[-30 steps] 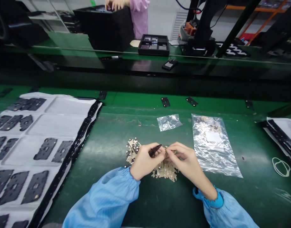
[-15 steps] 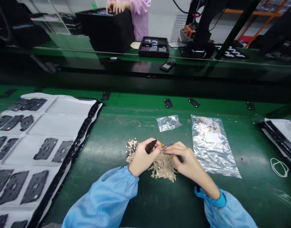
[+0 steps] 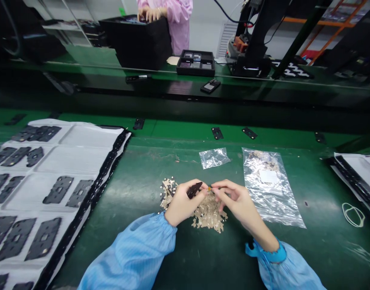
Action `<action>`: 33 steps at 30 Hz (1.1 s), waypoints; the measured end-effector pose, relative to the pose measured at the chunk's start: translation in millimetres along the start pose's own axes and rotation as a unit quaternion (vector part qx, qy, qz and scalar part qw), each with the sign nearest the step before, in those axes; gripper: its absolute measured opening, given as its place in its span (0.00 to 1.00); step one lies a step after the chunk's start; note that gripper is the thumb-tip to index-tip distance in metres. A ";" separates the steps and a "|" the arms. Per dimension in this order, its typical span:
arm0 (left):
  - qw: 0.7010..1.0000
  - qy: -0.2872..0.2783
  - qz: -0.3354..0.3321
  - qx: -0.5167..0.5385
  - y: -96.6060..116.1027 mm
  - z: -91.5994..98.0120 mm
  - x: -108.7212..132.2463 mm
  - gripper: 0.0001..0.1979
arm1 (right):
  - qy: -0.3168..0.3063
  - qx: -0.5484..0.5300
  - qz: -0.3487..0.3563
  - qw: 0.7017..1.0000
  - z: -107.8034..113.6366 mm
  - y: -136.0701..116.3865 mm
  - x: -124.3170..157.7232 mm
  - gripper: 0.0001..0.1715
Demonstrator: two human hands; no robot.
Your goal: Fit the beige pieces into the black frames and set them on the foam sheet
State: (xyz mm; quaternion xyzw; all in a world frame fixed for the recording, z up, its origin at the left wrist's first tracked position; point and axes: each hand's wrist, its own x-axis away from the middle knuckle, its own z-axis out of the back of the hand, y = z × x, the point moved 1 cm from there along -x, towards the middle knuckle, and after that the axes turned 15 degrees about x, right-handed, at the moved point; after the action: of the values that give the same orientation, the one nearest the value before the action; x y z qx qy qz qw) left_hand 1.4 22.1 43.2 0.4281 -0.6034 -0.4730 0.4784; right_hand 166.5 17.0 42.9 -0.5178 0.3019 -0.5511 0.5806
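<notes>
My left hand [image 3: 181, 201] is closed around black tweezers [image 3: 194, 189], whose tip points right toward my right hand. My right hand [image 3: 234, 201] pinches a tiny tan piece [image 3: 209, 188] between thumb and fingertips, level with the tweezer tip. Both hands hover over a heap of small tan flat parts [image 3: 207, 213] on the green mat [image 3: 136, 193]. More of these parts lie by my left hand [image 3: 168, 189]. Both arms wear blue sleeves.
A white tray sheet [image 3: 79, 157] with several black flat parts lies at left. A small clear bag [image 3: 214, 157] and a larger clear bag [image 3: 271, 185] lie beyond my hands. A white loop [image 3: 352, 213] lies at right. Across the conveyor, a person in pink [image 3: 175, 20] handles a black box [image 3: 139, 38].
My hands have stayed over the heap; the tweezers tilted a little and my right hand's fingers rose slightly to meet the tip. The view shifted a bit downward.
</notes>
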 end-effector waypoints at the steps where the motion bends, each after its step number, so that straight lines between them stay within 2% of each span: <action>1: 1.000 -0.005 -0.001 0.002 0.1 -0.3 0.5 0.04 | -0.011 -0.017 -0.012 1.000 -2.1 0.1 -0.1 0.12; 8: 1.000 -0.024 -0.010 0.009 -4.2 -2.0 2.0 0.05 | -0.012 -0.024 -0.020 0.999 -5.2 5.0 0.8 0.11; 12: 0.996 0.005 -0.073 -0.052 -3.3 -2.1 3.6 0.04 | 0.002 -0.027 -0.004 1.000 -6.1 5.0 1.5 0.10; 15: 0.989 -0.004 -0.117 -0.090 -2.7 -2.1 5.2 0.05 | 0.009 -0.030 0.016 0.999 -6.7 3.3 1.8 0.09; 19: 0.982 -0.006 -0.144 -0.120 -5.4 -2.1 7.3 0.05 | 0.008 -0.012 0.033 0.999 -7.0 2.4 2.2 0.09; 26: 0.978 0.008 -0.143 -0.149 -7.7 -2.7 8.9 0.06 | 0.024 0.045 0.064 0.997 -13.4 0.6 5.5 0.09; 30: 0.983 0.031 -0.126 -0.131 -4.5 -0.9 6.4 0.06 | 0.019 0.019 0.054 0.998 -9.9 -1.2 4.2 0.09; 33: 0.980 0.057 -0.130 -0.137 -1.1 3.1 4.2 0.07 | 0.071 -0.023 0.036 0.997 1.3 -1.0 1.4 0.11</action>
State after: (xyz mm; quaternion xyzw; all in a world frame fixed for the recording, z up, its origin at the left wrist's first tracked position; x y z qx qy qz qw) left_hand -2.3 18.2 42.6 0.4600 -0.4436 -0.5839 0.5007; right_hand 167.6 16.2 44.4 -0.4798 0.3732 -0.5578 0.5651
